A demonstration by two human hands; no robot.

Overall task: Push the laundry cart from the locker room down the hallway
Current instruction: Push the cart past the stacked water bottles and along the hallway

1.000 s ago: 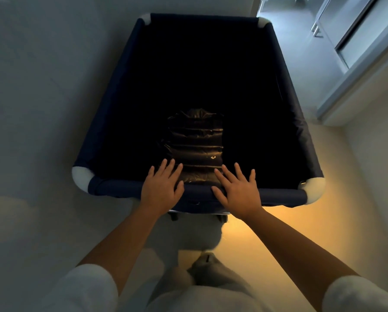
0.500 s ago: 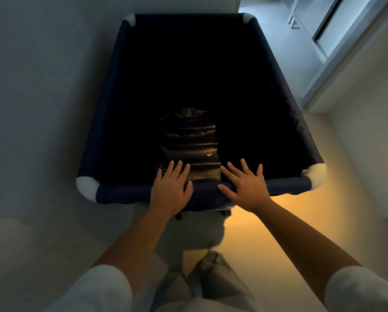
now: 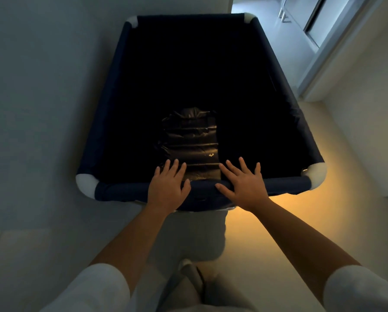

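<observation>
Cart (image 3: 103,190) rim under 2 flat palms, left hand (image 3: 167,188) and right hand (image 3: 244,185), fingers (image 3: 241,164) splayed, gripping nothing. Could veer into door frame (image 3: 323,70), no real grip.

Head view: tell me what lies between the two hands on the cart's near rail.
Between left hand and right hand: bare navy fabric-covered rail, the shiny black quilted bundle just beyond.

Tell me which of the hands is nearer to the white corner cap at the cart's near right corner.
Right. The right hand rests flat on the near rim, just inward of the white corner cap; the left hand lies further along the same rim, past the middle.
</observation>
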